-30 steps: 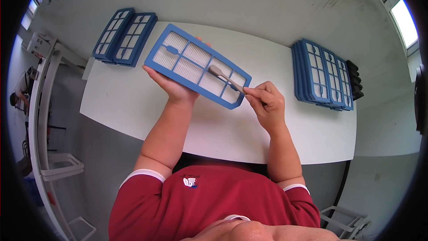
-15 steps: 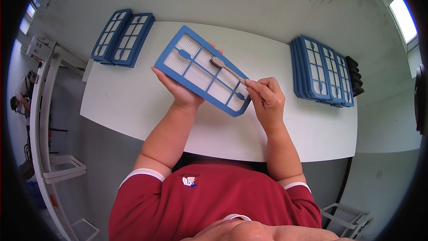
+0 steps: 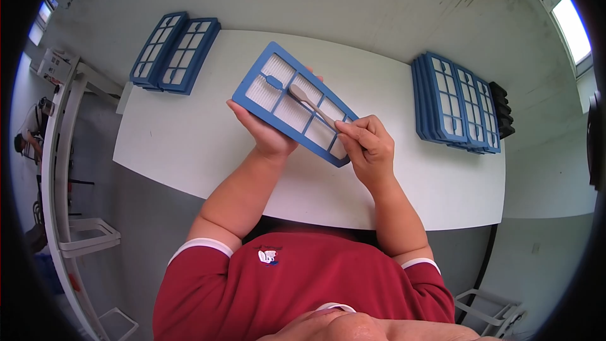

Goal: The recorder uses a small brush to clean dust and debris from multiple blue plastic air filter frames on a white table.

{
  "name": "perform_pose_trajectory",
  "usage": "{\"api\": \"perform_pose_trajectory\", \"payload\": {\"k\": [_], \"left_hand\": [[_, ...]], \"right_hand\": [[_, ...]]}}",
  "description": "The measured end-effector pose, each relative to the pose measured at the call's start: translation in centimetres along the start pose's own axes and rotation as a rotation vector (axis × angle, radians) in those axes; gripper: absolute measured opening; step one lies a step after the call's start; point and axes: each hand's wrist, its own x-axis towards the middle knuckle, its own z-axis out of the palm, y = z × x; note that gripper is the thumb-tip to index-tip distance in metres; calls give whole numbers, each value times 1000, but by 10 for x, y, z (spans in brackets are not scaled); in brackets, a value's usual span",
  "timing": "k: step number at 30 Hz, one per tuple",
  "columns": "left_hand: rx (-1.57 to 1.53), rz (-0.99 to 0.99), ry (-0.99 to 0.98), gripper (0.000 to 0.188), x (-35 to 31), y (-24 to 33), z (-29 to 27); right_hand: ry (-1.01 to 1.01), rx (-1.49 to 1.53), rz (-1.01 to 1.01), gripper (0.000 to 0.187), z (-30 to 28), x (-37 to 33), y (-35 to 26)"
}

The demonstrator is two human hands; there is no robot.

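Observation:
A rectangular pleated filter [image 3: 285,112] with a blue frame and white ribs is tilted above the table. My left hand [image 3: 270,134] grips it from underneath, with the thumb along the near left edge and fingertips showing past the far edge. A small grey-brown brush [image 3: 320,111], shaped like a toothbrush, is pinched by its handle in my right hand [image 3: 371,146]. Its head lies over the filter's face near the middle grid bar, bristles turned down to the pleats and mostly hidden. My right hand is at the filter's lower right end.
Two stacks of similar blue filters [image 3: 191,55] stand at the white table's [image 3: 161,132] far left. More filter stacks [image 3: 449,98] line its right end, beside black ridged pieces [image 3: 502,110]. A wall rises behind the table. A white rack [image 3: 91,237] stands at left; another person [image 3: 30,142] shows beyond.
The filter has shifted slightly right and down in my left hand. The brush head has moved left and toward me across the pleats, my right hand following it.

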Motion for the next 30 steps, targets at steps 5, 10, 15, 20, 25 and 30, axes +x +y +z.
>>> {"api": "perform_pose_trajectory", "payload": {"k": [5, 10, 15, 20, 25, 30], "left_hand": [[-15, -25, 42, 102, 0, -1, 4], [17, -4, 0, 100, 4, 3, -2], [33, 20, 133, 100, 8, 8, -2], [67, -6, 70, 102, 7, 9, -4], [4, -64, -130, 105, -3, -4, -6], [-62, -55, -316, 109, -8, -14, -10]], "right_hand": [[8, 10, 4, 25, -1, 2, 4], [118, -150, 18, 23, -6, 5, 10], [-40, 0, 60, 23, -4, 1, 3], [-61, 40, 91, 24, -6, 2, 2], [54, 130, 65, 20, -2, 0, 0], [45, 105, 63, 15, -3, 1, 2]]}}
